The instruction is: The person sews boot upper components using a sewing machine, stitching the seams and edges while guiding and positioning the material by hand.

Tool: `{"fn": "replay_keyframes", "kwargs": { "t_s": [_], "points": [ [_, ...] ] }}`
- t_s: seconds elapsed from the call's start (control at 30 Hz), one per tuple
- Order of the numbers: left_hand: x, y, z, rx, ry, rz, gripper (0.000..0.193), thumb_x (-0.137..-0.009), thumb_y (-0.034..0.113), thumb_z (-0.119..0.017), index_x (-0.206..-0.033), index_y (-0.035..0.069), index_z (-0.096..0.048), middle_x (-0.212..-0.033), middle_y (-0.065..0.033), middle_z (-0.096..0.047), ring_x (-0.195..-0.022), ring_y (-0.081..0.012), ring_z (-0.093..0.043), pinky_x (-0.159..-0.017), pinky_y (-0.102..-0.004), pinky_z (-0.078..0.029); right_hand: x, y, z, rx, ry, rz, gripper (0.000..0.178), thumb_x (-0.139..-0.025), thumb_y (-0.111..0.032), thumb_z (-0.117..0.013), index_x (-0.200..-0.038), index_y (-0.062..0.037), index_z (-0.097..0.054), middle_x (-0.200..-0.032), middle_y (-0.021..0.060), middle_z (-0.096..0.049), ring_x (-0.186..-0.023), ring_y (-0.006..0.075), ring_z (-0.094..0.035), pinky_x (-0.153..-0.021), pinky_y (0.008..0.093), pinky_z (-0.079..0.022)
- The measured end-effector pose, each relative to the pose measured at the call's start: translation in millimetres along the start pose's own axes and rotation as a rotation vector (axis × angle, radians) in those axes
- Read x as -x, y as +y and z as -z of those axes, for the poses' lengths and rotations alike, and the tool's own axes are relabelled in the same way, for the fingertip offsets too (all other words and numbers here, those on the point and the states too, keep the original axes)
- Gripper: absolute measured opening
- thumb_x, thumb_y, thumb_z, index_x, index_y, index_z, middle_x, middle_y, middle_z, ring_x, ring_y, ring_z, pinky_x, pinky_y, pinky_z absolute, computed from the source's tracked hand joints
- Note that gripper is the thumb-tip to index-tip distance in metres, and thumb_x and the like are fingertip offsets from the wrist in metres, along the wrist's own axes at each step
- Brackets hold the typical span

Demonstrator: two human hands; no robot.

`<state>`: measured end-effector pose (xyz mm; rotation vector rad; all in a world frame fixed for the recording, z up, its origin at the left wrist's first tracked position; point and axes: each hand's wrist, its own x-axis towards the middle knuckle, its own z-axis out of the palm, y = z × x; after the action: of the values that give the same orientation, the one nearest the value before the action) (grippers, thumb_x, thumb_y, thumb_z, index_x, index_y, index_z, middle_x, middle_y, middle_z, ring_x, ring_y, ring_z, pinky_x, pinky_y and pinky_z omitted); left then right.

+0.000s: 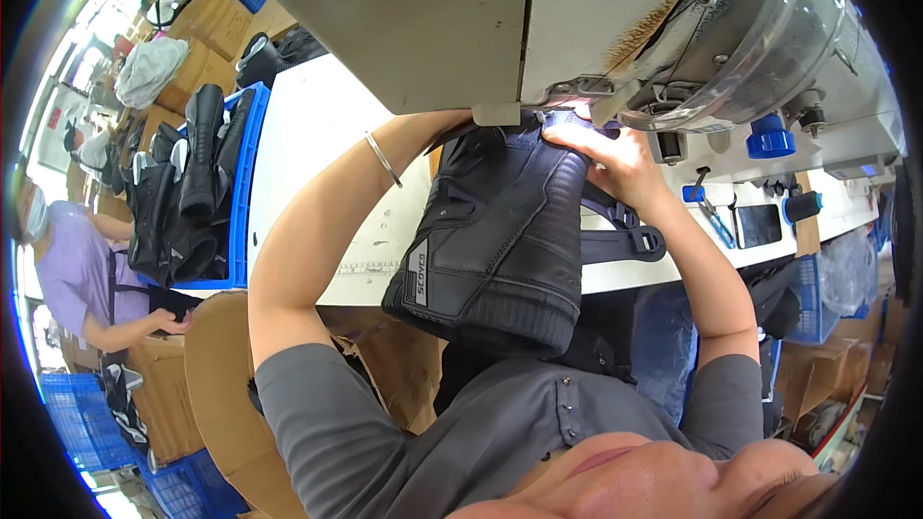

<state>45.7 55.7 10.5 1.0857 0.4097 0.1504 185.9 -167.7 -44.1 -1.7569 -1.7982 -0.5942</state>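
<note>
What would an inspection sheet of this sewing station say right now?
Surface: white table, mostly bare.
Job's things: black boot upper held up under the sewing machine.
Clutter: blue crate of black boots, phone, blue-handled tool.
Hands: right hand grips the upper's top; left hand hidden behind it, bracelet on that wrist.
Cables: nothing seen.
Surroundings: cardboard boxes, a co-worker at left.
</note>
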Motion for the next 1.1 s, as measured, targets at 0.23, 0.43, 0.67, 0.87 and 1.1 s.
{"fn": "replay_keyframes", "kwargs": {
  "t_s": [0.23,0.43,0.67,0.87,1.1],
  "points": [
    [-3,-5,-3,-0.005,0.024,0.006,0.047,-0.095,0.03,-0.057,-0.132,0.001,-0.05,-0.124,-0.0127,-0.059,-0.108,-0.0193,-0.06,-0.089,-0.0309,-0.052,-8,7,4,-0.115,-0.052,0.137,0.062,-0.059,0.009,-0.068,-0.118,-0.013,-0.067,-0.111,0.0026,-0.071,-0.093,0.0218,-0.071,-0.078,0.0303,-0.059],
    [-7,-3,1,-0.007,0.061,-0.008,0.048,-0.094,0.03,-0.058,-0.132,0.001,-0.05,-0.124,-0.0123,-0.059,-0.108,-0.0191,-0.06,-0.089,-0.0309,-0.051,-13,-2,16,-0.067,-0.025,0.131,0.062,-0.059,0.008,-0.069,-0.116,-0.0161,-0.068,-0.11,0.0022,-0.071,-0.083,0.0216,-0.071,-0.072,0.0308,-0.058],
    [-9,-4,-4,-0.017,0.087,-0.02,0.048,-0.094,0.03,-0.059,-0.131,0.001,-0.05,-0.124,-0.0119,-0.059,-0.109,-0.0188,-0.059,-0.089,-0.0309,-0.051,-7,-8,19,-0.206,-0.069,0.022,0.076,-0.066,-0.002,-0.072,-0.13,-0.0411,-0.058,-0.089,-0.003,-0.058,-0.089,0.0217,-0.054,-0.099,0.0522,-0.024],
    [-9,-3,-1,-0.028,0.101,-0.018,0.048,-0.093,0.029,-0.06,-0.131,0.001,-0.05,-0.124,-0.0115,-0.059,-0.109,-0.0186,-0.059,-0.09,-0.0309,-0.051,-8,0,17,-0.242,-0.116,0.023,0.074,-0.068,0.001,-0.068,-0.129,-0.0386,-0.06,-0.092,-0.0074,-0.064,-0.089,0.0194,-0.058,-0.106,0.0511,-0.022],
    [-15,-8,-7,-0.049,0.111,-0.005,0.048,-0.093,0.029,-0.06,-0.131,0.001,-0.05,-0.124,-0.011,-0.059,-0.109,-0.0184,-0.059,-0.09,-0.0309,-0.05,-19,10,19,-0.275,-0.15,0.137,0.056,-0.066,0.008,-0.069,-0.119,-0.0088,-0.064,-0.107,0.0087,-0.071,-0.094,0.0255,-0.07,-0.083,0.0299,-0.057]
  ]
}}
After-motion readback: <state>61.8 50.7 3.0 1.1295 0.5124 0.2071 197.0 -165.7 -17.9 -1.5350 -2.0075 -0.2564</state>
